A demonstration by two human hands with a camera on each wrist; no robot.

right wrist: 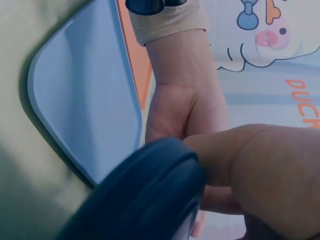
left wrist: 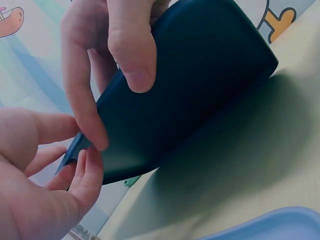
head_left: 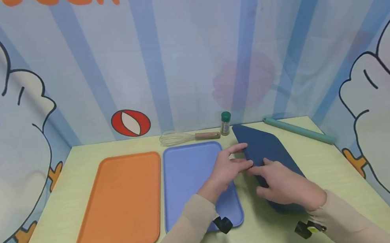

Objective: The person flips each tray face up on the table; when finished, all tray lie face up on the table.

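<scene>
A dark blue tray is tilted up from the table at the right, its left long edge raised. My left hand holds that raised edge, its fingers bent about the rim in the left wrist view. Nearer to me along the same edge, my right hand grips the tray, the thumb on one face and other fingers past the rim. A light blue tray lies flat beside it, partly under my left forearm. In the right wrist view, the dark tray's rim covers part of my left hand.
An orange tray lies flat at the left. Along the back stand or lie a whisk, a green-capped spice jar and a green rolling pin. A printed curtain encloses the table's back and sides.
</scene>
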